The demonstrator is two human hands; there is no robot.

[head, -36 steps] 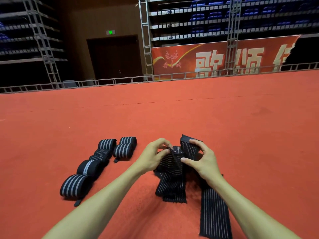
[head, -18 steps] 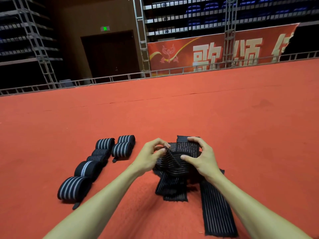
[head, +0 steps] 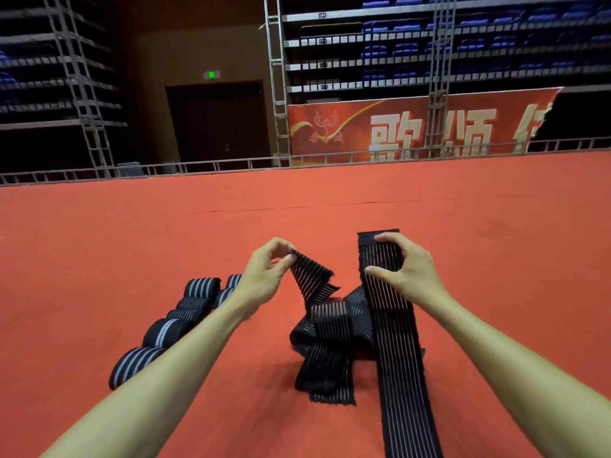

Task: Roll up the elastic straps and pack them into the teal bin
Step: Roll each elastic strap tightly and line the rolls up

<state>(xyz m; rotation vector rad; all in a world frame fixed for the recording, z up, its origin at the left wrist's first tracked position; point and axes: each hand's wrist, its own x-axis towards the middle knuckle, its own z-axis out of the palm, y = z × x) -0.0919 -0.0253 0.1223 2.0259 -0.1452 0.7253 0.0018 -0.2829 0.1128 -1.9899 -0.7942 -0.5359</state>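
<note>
Your left hand (head: pixel 264 276) pinches a strap end (head: pixel 310 279) above the loose strap heap (head: pixel 330 335) on the red floor (head: pixel 99 242). Your right hand (head: pixel 410 269) grips the top of a long strap (head: pixel 396 358) running toward you. Rolled straps (head: pixel 165 332) lie in a row at left.

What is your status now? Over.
Left hand pinches a strap end, right hand grips another. Straps loose, not rolled. Finished rolls at left; bin not in view.
</note>
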